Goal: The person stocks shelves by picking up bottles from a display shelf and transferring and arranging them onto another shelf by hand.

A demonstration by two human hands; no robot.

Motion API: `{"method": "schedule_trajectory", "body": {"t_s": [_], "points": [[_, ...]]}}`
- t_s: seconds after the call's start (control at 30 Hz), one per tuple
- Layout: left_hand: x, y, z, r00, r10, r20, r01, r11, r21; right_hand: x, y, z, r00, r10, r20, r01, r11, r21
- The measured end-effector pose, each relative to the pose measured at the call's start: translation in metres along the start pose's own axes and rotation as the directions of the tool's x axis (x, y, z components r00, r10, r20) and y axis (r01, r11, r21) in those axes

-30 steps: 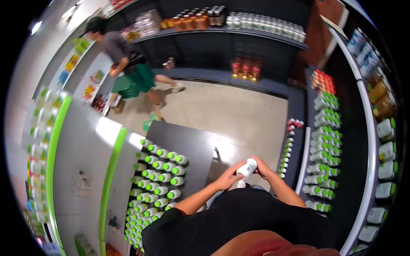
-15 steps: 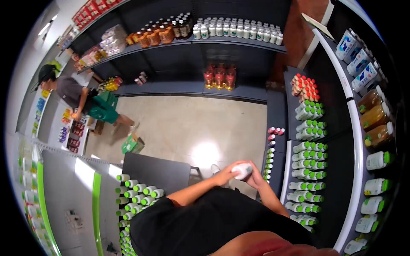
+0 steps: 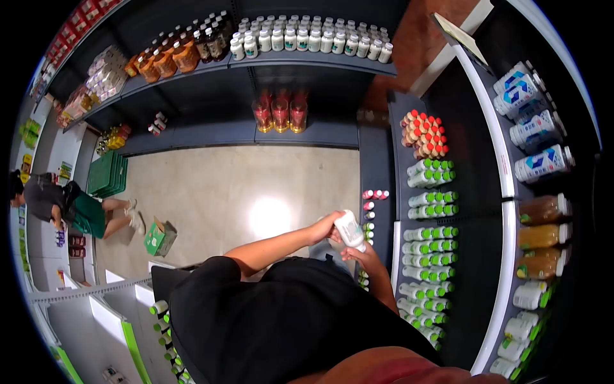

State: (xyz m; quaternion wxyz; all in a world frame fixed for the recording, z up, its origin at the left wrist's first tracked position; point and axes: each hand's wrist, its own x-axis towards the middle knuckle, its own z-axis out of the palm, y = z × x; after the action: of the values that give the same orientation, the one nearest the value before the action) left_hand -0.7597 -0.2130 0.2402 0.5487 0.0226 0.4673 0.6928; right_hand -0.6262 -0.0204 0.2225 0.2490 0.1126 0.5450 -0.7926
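A white bottle (image 3: 349,229) with a pale label is held at a tilt in front of my body. My left hand (image 3: 325,228) is closed around its upper left side. At the lower, narrower end, my right hand (image 3: 364,257) has its fingers closed on the bottle near the neck; whether a cap is there I cannot make out. To the right of my hands stand small bottles with pink and green tops (image 3: 369,206) on a low dark ledge. Beyond them, rows of white bottles with green caps (image 3: 430,233) fill a shelf.
Red-capped bottles (image 3: 423,134) and large juice bottles (image 3: 543,237) stand at the right. A long dark shelf (image 3: 307,63) at the back carries white bottles (image 3: 290,40). On the floor lies an open green box (image 3: 159,237). Another person (image 3: 64,208) is near green crates (image 3: 109,174) at the left.
My view has turned right, so the shelves shift left in it. The bottle has gone from lying cupped between both hands to a steeper tilt. The other person has moved and bends toward the left shelves.
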Motion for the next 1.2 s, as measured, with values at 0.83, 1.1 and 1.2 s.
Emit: {"method": "schedule_trajectory", "body": {"t_s": [0.83, 1.1, 1.2], "points": [[0.092, 0.273, -0.205, 0.294, 0.698, -0.653, -0.329, 0.715, 0.617, 0.424, -0.262, 0.055, 0.919, 0.157, 0.363, -0.236, 0.954, 0.185], [0.117, 0.307, -0.31, 0.469, 0.499, -0.728, -0.159, 0.859, 0.486, 0.534, -0.317, 0.028, 0.873, 0.37, 0.319, -0.232, 0.888, -0.396], [0.138, 0.333, -0.324, 0.485, 0.5, -0.718, -0.305, 0.866, 0.396, 0.564, -0.344, 0.031, 0.907, 0.313, 0.282, -0.202, 0.911, -0.36]]}}
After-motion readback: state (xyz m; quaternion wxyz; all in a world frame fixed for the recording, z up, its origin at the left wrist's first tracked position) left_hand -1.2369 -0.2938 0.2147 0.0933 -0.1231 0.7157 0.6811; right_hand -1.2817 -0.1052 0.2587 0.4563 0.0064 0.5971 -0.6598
